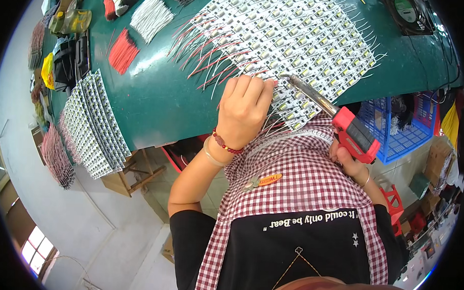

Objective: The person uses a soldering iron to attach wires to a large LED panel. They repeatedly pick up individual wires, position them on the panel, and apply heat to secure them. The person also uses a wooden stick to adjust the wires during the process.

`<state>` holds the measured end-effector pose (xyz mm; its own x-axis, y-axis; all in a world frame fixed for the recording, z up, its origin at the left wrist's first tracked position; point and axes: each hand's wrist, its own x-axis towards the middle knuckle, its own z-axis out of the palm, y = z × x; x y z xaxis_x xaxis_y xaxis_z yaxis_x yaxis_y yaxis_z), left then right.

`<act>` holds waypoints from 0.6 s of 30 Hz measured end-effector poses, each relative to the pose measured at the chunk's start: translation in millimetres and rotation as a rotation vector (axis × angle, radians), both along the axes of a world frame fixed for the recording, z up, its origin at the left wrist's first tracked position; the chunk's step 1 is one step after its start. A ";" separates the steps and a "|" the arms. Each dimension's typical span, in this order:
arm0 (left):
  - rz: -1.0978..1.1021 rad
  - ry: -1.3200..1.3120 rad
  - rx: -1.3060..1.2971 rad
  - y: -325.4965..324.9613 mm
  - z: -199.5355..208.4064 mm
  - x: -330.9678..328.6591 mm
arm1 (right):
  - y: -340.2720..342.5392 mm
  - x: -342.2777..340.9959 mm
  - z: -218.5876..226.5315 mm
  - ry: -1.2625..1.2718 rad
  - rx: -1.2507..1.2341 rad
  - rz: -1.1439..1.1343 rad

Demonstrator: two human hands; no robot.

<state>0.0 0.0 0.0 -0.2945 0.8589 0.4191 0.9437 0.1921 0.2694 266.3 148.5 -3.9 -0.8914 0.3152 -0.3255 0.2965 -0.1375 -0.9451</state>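
Note:
A panel of white circuit boards (317, 38) with rows of small yellowish parts lies on the green table, with red and white wires (209, 52) sticking out from its left side. My left hand (246, 107) rests at the panel's near left edge, fingers closed in a pinch; what they grip is too small to make out, though a bit of red shows at the fingertips. My right hand (348, 158) is wrapped around the handle of a red and black soldering gun (352, 134). Its metal tip touches or hovers just above the panel, right beside my left fingertips.
Bundles of red wires (124, 52) and white wires (152, 15) lie on the green table (157, 101). More stacked board panels (97, 125) hang over its left edge. A small fan (409, 14) stands at the far right, and a blue plastic basket (395, 143) sits below the right edge.

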 end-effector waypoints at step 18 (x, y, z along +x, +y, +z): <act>-0.003 -0.006 0.037 -0.9 -5.3 0.5 | 0.2 7.8 -9.9 -0.001 0.065 0.016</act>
